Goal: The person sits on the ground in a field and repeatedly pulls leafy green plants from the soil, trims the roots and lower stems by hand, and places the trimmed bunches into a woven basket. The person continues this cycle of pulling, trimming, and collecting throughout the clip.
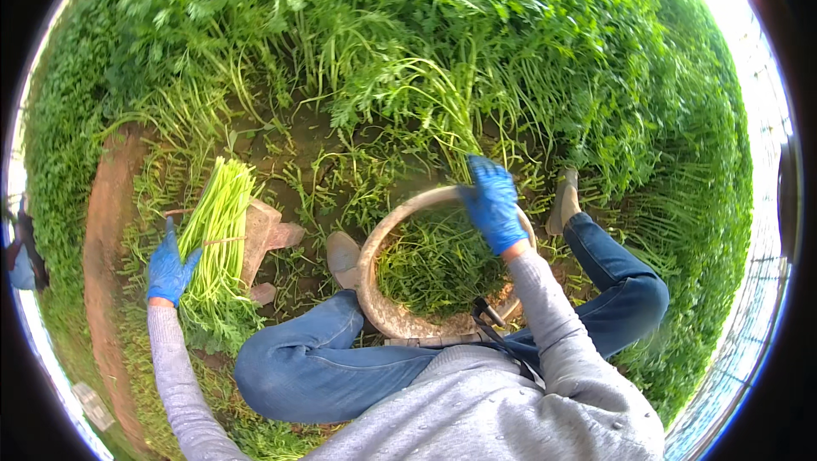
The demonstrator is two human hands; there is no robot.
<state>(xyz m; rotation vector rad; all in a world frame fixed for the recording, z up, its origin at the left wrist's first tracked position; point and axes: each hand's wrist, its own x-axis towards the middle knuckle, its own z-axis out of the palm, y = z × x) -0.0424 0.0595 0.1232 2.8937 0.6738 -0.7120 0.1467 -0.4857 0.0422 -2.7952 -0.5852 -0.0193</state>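
My right hand, in a blue glove, is over the far right rim of a round, worn basin. A bunch of leafy green stems is gripped in it by the cut end, leaves pointing away from me. Loose leaves and trimmings lie inside the basin. On the left, my gloved left hand has its fingers spread beside a thick bundle of pale green stems. Its thumb meets the bundle's edge. That bundle lies on a small wooden stand between thin upright rods.
Dense standing greens cross the far side and curve down the right. Cut stubble covers the soil around the basin. A bare dirt strip runs along the left. My shoes flank the basin. Part of another person shows at the far left.
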